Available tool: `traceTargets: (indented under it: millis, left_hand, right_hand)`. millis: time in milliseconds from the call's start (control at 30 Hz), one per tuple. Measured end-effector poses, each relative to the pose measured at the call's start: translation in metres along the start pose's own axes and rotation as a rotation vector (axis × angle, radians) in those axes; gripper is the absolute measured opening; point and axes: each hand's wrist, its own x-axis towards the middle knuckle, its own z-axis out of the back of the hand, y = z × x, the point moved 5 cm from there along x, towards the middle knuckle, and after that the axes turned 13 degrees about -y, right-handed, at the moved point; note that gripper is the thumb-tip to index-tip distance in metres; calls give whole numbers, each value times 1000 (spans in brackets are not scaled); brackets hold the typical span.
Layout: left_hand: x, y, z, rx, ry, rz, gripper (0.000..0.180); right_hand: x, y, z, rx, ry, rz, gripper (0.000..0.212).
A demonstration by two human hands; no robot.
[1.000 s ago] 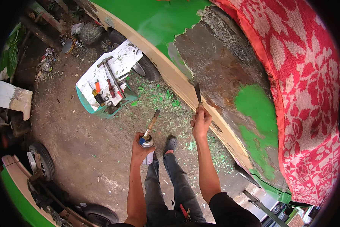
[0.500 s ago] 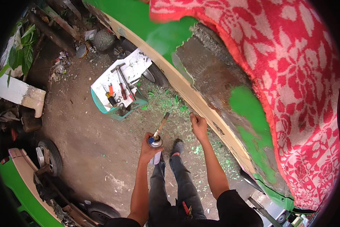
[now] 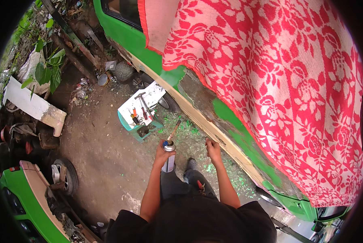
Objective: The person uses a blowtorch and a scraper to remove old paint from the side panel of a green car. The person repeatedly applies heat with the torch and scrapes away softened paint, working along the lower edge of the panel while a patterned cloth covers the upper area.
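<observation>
My left hand [image 3: 161, 152] is wrapped round the gas can of a blowtorch [image 3: 169, 162], held upright. Its nozzle points away from me and slightly right; I cannot make out a flame. My right hand [image 3: 213, 150] is closed, fingers curled together, close to the cream lower edge of a green vehicle body [image 3: 213, 128]. Whatever those fingers hold, if anything, is too small to tell. Above that edge the green paint is partly stripped to a brown-grey patch [image 3: 195, 90]. A red and pink floral blanket [image 3: 262, 89] drapes over the vehicle.
A teal stool [image 3: 126, 122] bears a white sheet with a hammer [image 3: 145, 103], screwdrivers and small parts. Green paint flakes [image 3: 195, 131] litter the ground by the vehicle. At lower left stands another green vehicle [image 3: 17, 182]; beyond are a wheel [image 3: 68, 176], a white panel [image 3: 31, 101] and scrap.
My view has tilted up and shifted, so more blanket and a window show. Both hands stay apart in front of me; the torch remains in my left hand.
</observation>
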Motion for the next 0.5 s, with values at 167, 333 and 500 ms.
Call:
traceTargets:
  millis: [167, 333, 500]
  left_hand:
    - [3, -2, 2, -3, 35, 84, 54]
    - [25, -4, 14, 26, 166, 83, 54]
    - [53, -25, 33, 52, 276, 23, 56]
  right_hand:
    - [-10, 25, -9, -7, 11, 70, 44]
    - [-28, 20, -17, 31, -95, -24, 47]
    - [-57, 5, -47, 112, -219, -165, 45]
